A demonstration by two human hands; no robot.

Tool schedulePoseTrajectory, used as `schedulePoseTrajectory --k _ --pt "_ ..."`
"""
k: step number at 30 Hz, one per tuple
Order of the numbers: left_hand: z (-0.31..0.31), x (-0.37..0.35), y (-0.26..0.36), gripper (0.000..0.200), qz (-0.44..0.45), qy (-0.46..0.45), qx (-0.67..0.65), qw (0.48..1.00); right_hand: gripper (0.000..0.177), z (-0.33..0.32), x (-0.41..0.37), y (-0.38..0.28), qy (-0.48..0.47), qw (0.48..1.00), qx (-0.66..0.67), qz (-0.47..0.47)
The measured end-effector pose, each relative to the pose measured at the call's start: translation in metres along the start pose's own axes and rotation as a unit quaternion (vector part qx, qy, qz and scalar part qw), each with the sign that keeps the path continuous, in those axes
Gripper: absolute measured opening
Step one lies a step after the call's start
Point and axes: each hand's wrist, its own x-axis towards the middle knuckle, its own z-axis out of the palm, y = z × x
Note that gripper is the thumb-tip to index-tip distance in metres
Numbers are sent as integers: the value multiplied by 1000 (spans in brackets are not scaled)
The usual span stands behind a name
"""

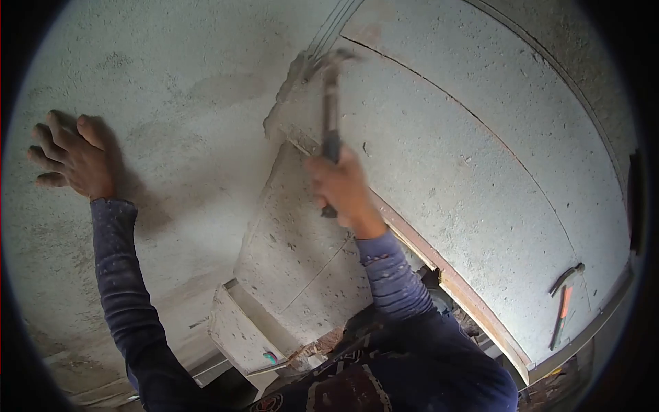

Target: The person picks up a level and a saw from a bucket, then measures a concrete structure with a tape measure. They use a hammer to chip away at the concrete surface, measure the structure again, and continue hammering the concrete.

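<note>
My left hand (77, 156) rests with fingers spread against the grey plastered wall (199, 147). In my right hand (343, 187) is a claw hammer (331, 103), gripped around its black handle. The hammer's head is blurred and overlaps the broken edge of the plaster (292, 86), beside a bundle of thin grey lines or rods (336, 27). Right of the hammer spreads a broad pale slab (453, 165) with a long dark crack running across it.
A second hammer (564, 305) with an orange and black handle lies at the slab's lower right. A wooden strip (473, 302) follows the slab's near edge. Below my right arm is a rough grey panel (302, 240), with a box-like ledge (240, 329) at its lower left.
</note>
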Motion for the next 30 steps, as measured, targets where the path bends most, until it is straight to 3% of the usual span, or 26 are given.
schedulePoseTrajectory --k 2,4,5,7,8,9,10,11,12,14,17,19,20,22,23,25,26,27,28,30 --pt "1 7 0 66 -2 5 2 1000 12 -13 -7 -51 35 975 112 -188" --pt "2 5 2 67 -2 9 6 1000 13 -19 1 -92 111 888 193 -403" --pt "5 6 4 67 -4 10 5 1000 13 -18 16 -88 110 888 191 -404" --pt "0 5 2 67 -6 -1 11 1000 13 -1 50 -44 207 777 322 -500" --pt "0 6 -1 67 -7 4 12 1000 15 25 65 17 280 832 255 -405" --pt "0 4 -5 68 -5 2 16 1000 21 27 57 40 222 922 217 -233" --pt "5 6 -3 68 -4 7 13 1000 28 28 50 63 110 990 79 -26" --pt "4 6 0 67 4 19 -4 1000 35 30 42 86 -36 991 -62 111" --pt "6 10 0 67 7 21 -5 1000 36 20 33 78 -67 985 -23 160" --pt "2 4 -1 67 -9 -1 10 1000 26 4 6 44 1 996 -62 62" --pt "-2 7 5 67 -7 1 -2 1000 14 -19 -17 -33 63 977 130 -156" --pt "-1 7 5 67 -5 -2 0 1000 11 -27 -7 -65 145 898 193 -368" --pt "-1 7 4 67 -9 -3 3 1000 11 -23 2 -61 143 898 195 -367" --pt "2 4 0 67 -8 -3 15 1000 11 3 27 -28 221 794 344 -451" --pt "2 5 -1 67 -7 -3 20 1000 15 34 34 9 271 836 334 -341" --pt "2 8 1 67 -9 3 15 1000 20 51 37 77 118 963 242 -33" --pt "0 8 3 67 -4 2 9 1000 22 60 38 111 6 983 157 93" --pt "1 13 5 67 2 7 3 1000 21 48 35 102 -56 981 130 136" --pt "3 15 7 67 -6 20 2 1000 21 37 37 80 -60 983 124 124" --pt "-4 2 7 66 -5 0 0 1000 20 19 3 40 20 990 131 52"
